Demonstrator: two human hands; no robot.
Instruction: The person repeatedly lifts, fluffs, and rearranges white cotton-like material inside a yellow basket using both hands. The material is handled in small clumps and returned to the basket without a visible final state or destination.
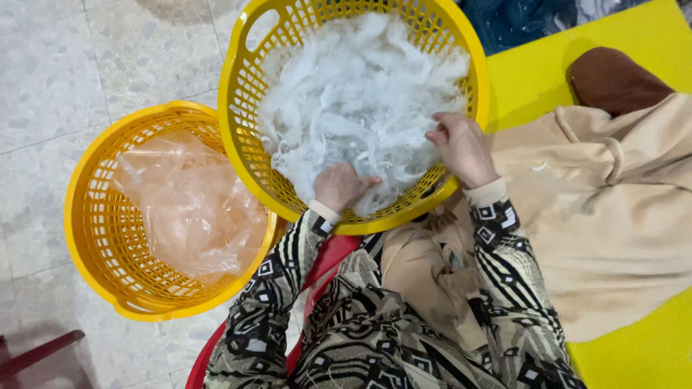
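Inside round yellow lattice basket (238, 101), 2 hands (339, 185) knead fluffy white fibre (353, 86).

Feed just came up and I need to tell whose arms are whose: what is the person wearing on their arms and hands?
Both arms wear long sleeves in a black, white and olive geometric print, with plain beige inner cuffs showing at the wrists. The left hand and right hand are bare: no gloves, rings or watch visible.
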